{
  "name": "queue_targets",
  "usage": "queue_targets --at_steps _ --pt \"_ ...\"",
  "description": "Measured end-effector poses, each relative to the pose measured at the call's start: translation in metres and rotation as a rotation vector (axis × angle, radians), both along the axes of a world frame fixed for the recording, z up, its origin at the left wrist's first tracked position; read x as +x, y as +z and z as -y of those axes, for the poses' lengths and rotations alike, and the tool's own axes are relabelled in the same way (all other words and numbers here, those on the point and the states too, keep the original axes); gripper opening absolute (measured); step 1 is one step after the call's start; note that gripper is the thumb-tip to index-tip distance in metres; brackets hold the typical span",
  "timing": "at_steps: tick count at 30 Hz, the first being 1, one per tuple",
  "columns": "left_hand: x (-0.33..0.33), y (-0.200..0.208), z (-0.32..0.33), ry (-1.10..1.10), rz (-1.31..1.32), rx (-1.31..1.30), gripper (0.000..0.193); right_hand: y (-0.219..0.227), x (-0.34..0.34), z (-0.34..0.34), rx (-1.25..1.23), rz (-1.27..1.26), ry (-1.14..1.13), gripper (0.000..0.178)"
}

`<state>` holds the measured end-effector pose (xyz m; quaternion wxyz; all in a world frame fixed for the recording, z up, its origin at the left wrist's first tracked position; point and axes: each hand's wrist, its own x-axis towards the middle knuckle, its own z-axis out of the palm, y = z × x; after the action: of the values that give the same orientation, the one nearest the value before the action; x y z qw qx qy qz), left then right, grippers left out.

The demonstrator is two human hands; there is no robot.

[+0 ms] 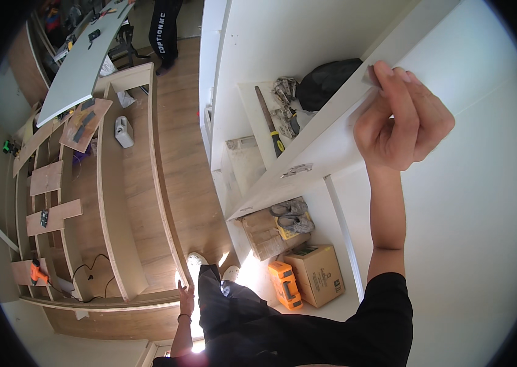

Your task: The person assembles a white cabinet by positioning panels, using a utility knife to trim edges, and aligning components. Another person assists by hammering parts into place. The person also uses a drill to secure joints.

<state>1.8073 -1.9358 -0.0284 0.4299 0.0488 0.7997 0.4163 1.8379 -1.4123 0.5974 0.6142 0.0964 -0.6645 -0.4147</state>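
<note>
My right hand (pixel 404 116) is raised at the upper right, beside the edge of a white cabinet panel (pixel 325 153). Its fingers are curled closed, and a small grey-brown piece (pixel 370 76) shows at the fingertips; its kind is unclear. Down at the lower left, my left hand (pixel 185 300) rests at the near corner of a long wooden frame (pixel 162 183), fingers apart and touching the board's end. A handsaw (pixel 267 119) with a black and yellow handle lies on the cabinet shelf, next to a black bag (pixel 327 84) and crumpled patterned cloth (pixel 285 92).
An orange case (pixel 284 285), a cardboard box (pixel 316 275) and grey shoes (pixel 293 217) stand below the panel. An orange power tool (pixel 39 272) with a cable and a white jug (pixel 124 132) are within the frame. Behind stand a long pale board (pixel 84 67) and a person's dark-trousered leg (pixel 164 30).
</note>
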Motion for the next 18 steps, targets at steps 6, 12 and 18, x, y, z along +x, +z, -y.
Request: queue_targets --at_steps 6,12,18 --pt "0.002 0.004 0.006 0.017 0.003 0.007 0.080 -0.032 -0.002 0.008 -0.052 -0.040 0.002 0.023" --pt "0.015 0.009 0.051 0.008 -0.060 -0.125 0.082 0.012 0.004 0.016 -0.056 0.025 0.107 0.032" --pt "0.016 0.022 0.058 0.076 0.042 -0.159 0.084 0.068 -0.005 0.011 -0.059 -0.063 0.031 0.030"
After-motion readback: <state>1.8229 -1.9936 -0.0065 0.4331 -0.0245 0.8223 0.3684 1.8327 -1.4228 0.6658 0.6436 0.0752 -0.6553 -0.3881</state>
